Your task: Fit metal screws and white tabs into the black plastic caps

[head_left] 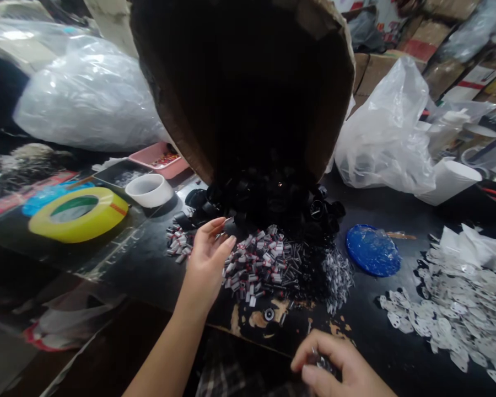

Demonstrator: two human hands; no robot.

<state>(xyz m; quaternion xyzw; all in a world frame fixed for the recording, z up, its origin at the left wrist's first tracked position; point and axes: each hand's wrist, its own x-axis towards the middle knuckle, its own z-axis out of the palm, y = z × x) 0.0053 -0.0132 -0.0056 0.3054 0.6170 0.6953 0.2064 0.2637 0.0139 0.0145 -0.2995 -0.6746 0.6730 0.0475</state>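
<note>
My left hand (210, 247) hovers over the front of a heap of black round plastic parts (268, 201), thumb and fingers curved and apart. Nothing shows clearly between them, though the fingertips are close to a dark part. Under and beside it lie many small white cylinders with red bands (268, 253). My right hand (334, 361) is low, at the table's front edge, its fingers curled round a small dark shiny part (324, 361), mostly hidden. A small round black piece with a pale ring (269, 314) sits near the edge between my hands.
A big tipped cardboard container (149, 71) opens toward me behind the heap. Dark screws (293, 267) and silver pins (337, 275) lie right of the cylinders. A blue lid (372, 251), flat metal plates (458, 309), yellow tape (107, 215), white tape (149, 191) and a pink tray (177, 165) surround them.
</note>
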